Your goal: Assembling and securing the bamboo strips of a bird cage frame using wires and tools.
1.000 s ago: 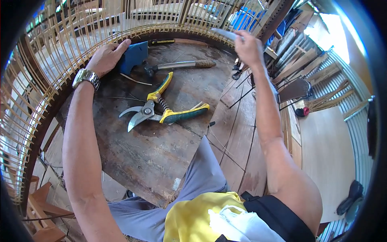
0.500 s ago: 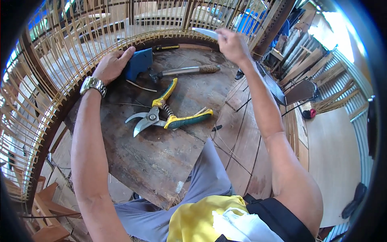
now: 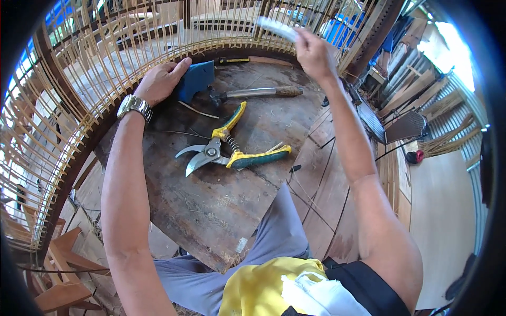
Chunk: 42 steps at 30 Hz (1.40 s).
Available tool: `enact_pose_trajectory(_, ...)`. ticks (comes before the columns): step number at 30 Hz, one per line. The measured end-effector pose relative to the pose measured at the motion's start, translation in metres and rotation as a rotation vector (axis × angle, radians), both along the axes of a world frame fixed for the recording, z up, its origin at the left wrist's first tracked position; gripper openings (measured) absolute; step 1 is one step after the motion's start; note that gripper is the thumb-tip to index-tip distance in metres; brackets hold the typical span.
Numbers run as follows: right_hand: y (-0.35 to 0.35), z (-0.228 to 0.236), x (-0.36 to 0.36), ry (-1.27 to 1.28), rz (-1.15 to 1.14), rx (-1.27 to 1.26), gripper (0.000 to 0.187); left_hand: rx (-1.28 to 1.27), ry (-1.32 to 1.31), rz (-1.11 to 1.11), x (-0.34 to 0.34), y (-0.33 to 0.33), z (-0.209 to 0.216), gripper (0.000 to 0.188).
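My right hand is raised above the far right of the board, closed on a knife. Its pale blade points left and is blurred by motion; the handle is hidden in my fist. My left hand is bent over the lower rim of a curved frame of thin cane strips, and its fingers are partly hidden. The left thumb lies beside a blue flat-sided piece. Nearer to me, yellow and green pruning shears lie with their blades apart. A hammer lies beyond them.
The worn wooden board reaches to my knees. A thin yellow and black tool lies along the frame's far rim. At the right stand a dark metal rack, a pale plywood sheet and stacked planks.
The view has shifted slightly, so the tools appear farther right. My right hand has moved with the knife, whose blade is now tilted more steeply and blurred. My left hand remains by the blue piece.
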State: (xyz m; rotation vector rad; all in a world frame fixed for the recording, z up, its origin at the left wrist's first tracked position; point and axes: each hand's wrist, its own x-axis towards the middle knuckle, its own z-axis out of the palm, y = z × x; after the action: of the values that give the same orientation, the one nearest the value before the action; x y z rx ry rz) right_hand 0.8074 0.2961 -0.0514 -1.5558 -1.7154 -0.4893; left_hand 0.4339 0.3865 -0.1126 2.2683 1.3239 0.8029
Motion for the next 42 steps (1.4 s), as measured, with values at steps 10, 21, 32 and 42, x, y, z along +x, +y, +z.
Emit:
enact_pose_trajectory(10,0.017,0.006,0.003,-0.124,0.044,-0.164,0.031,0.015,-0.002,0.023,0.001,-0.003,0.001,0.087)
enact_pose_trajectory(21,0.014,0.001,-0.001,0.039,0.143,0.139,0.03,0.017,0.035,0.023,0.0,-0.002,0.002,0.088)
enact_pose_trajectory(32,0.012,0.004,0.001,0.045,0.161,0.184,0.029,0.005,0.038,0.016,-0.001,-0.002,0.001,0.087)
enact_pose_trajectory(42,0.017,-0.009,-0.017,0.063,0.133,0.213,0.026,0.019,0.014,0.032,0.001,0.0,-0.002,0.085)
